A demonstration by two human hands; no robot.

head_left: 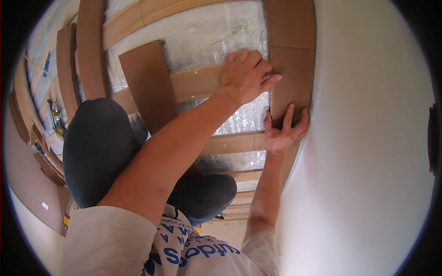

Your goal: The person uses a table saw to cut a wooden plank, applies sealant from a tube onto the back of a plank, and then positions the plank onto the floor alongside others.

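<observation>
A brown floorboard [293, 69] lies along the white wall, crossing the pale wooden battens. My right hand [284, 133] rests on its lower part with fingers spread. The thumb is by the left edge and the other fingers reach toward the wall side. My left hand [246, 76] is at the board's left edge, above a batten [199, 83]. Its fingers are curled with their tips hidden, and the thumb sticks out over the board. Whether those fingers grip the edge or something small, I cannot make out.
Another brown board [148, 78] lies loose across the battens beside my bent knee [99, 147]. Silvery foil insulation [212, 39] shows between the battens. The white wall [368, 138] rises on the right. More brown planks [92, 50] and a bottle [57, 115] are at the left.
</observation>
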